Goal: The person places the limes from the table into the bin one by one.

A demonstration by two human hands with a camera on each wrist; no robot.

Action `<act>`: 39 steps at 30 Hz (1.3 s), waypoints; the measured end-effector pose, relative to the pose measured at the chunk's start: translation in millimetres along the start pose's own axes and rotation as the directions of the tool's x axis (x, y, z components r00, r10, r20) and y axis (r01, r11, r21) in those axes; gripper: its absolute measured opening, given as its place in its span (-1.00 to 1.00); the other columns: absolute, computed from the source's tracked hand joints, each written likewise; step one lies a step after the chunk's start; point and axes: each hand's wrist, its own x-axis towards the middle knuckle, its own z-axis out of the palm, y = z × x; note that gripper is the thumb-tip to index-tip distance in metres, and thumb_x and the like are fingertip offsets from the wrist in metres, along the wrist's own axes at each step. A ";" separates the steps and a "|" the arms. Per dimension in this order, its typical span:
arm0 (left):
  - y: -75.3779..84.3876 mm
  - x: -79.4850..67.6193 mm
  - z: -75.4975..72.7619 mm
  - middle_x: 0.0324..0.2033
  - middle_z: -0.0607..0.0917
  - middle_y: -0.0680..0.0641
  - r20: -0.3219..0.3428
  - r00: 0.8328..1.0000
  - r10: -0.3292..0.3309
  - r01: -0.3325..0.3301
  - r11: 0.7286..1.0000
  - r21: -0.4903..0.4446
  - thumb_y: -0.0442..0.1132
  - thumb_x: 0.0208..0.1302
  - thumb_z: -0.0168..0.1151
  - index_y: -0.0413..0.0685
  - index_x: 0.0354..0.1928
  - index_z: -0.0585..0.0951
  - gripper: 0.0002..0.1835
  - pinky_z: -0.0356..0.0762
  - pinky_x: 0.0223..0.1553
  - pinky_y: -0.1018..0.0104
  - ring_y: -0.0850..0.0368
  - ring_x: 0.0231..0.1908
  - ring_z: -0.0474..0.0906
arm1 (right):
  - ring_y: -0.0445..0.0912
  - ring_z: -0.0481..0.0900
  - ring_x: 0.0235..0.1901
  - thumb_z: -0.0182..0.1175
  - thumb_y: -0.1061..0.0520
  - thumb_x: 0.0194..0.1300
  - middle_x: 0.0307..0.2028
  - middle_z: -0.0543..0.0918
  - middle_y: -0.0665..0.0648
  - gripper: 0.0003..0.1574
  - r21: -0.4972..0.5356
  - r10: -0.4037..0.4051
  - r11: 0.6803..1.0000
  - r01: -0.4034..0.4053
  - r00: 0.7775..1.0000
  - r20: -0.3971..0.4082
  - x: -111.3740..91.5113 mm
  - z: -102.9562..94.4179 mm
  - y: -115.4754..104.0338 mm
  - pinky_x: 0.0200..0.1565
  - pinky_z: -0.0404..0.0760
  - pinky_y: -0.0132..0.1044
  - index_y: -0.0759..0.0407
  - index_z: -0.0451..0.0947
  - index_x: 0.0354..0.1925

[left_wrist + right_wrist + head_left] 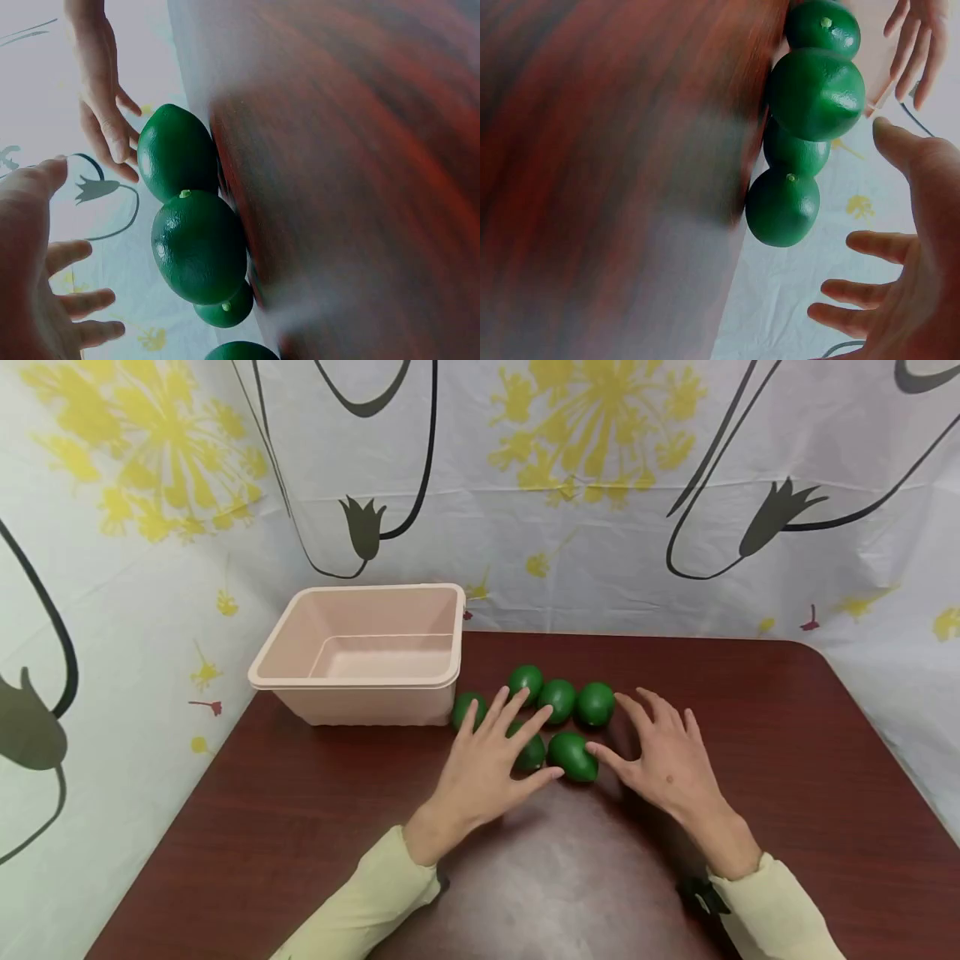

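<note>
Several glossy green limes lie grouped on the table in the head view. The front lime [573, 757] sits between my two hands, with another lime [532, 755] partly hidden under my left fingers. My left hand [483, 768] hovers over the group's left side, fingers spread. On the other side, my right hand [667, 760] has its thumb tip right at the front lime and its forefinger near the rear right lime [596, 704]. Both wrist views show straight or relaxed fingers holding nothing, next to the limes [199, 247].
A pale pink plastic bin [375, 683] stands at the table's back left, and one lime [466, 711] lies close by its right wall. A patterned curtain [480, 468] hangs behind the dark red-brown table [315, 827] and along its sides.
</note>
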 end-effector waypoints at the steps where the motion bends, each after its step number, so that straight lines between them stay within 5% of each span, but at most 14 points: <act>1: -0.9 -0.5 -0.6 0.59 0.30 0.00 -0.030 1.000 0.009 -0.009 1.000 -0.016 0.48 0.36 0.09 0.39 0.56 0.34 -0.19 0.24 0.47 -0.32 -0.08 0.61 0.18 | 0.41 0.37 0.38 0.42 -0.36 0.21 0.41 0.40 0.44 0.02 0.010 -0.007 1.000 0.007 1.000 -0.011 0.2 0.3 -0.4 0.37 0.14 0.51 0.15 0.42 0.42; 8: -11.0 -3.9 -5.7 0.31 0.63 -0.01 -0.259 0.964 0.065 -0.081 0.995 -0.053 0.29 0.36 0.26 0.17 0.40 0.56 -0.33 0.53 0.30 0.03 0.04 0.36 0.54 | 0.34 0.52 0.19 0.45 -0.22 0.25 0.24 0.54 0.37 -0.18 0.071 -0.032 0.997 0.038 0.997 -0.074 1.0 3.7 -3.3 0.20 0.38 0.39 0.24 0.55 0.27; 19: -30.3 -8.0 -18.4 -0.05 0.77 -0.02 -0.524 0.851 0.027 -0.146 0.972 -0.186 -0.07 0.36 0.32 -0.02 0.13 0.73 -0.63 0.67 -0.12 0.21 0.10 -0.08 0.71 | 0.20 0.54 0.03 0.44 -0.16 0.29 0.04 0.57 0.25 -0.31 0.123 -0.042 0.991 0.045 0.999 -0.023 -0.2 5.2 -7.1 0.05 0.47 0.24 0.22 0.61 0.20; 30: -53.5 -11.6 -31.2 -0.10 0.78 -0.09 -0.604 0.796 -0.048 -0.145 0.953 -0.267 -0.20 0.37 0.27 -0.12 0.05 0.74 -0.72 0.67 -0.12 0.18 0.05 -0.15 0.74 | 0.12 0.56 -0.04 0.42 -0.22 0.30 -0.02 0.62 0.22 -0.35 0.128 -0.051 0.991 0.047 0.998 0.031 1.9 7.2 -9.1 0.02 0.46 0.18 0.18 0.65 0.15; 39: -75.8 -14.1 -40.3 -0.14 0.78 -0.10 -0.626 0.772 -0.112 -0.069 0.964 -0.257 -0.17 0.39 0.23 -0.12 0.03 0.74 -0.71 0.63 -0.01 0.16 0.03 -0.09 0.74 | 0.08 0.57 -0.14 0.39 -0.29 0.30 -0.03 0.61 0.19 -0.30 0.132 -0.041 0.991 0.028 0.995 0.092 0.1 8.1 -9.4 0.00 0.47 0.14 0.15 0.64 0.18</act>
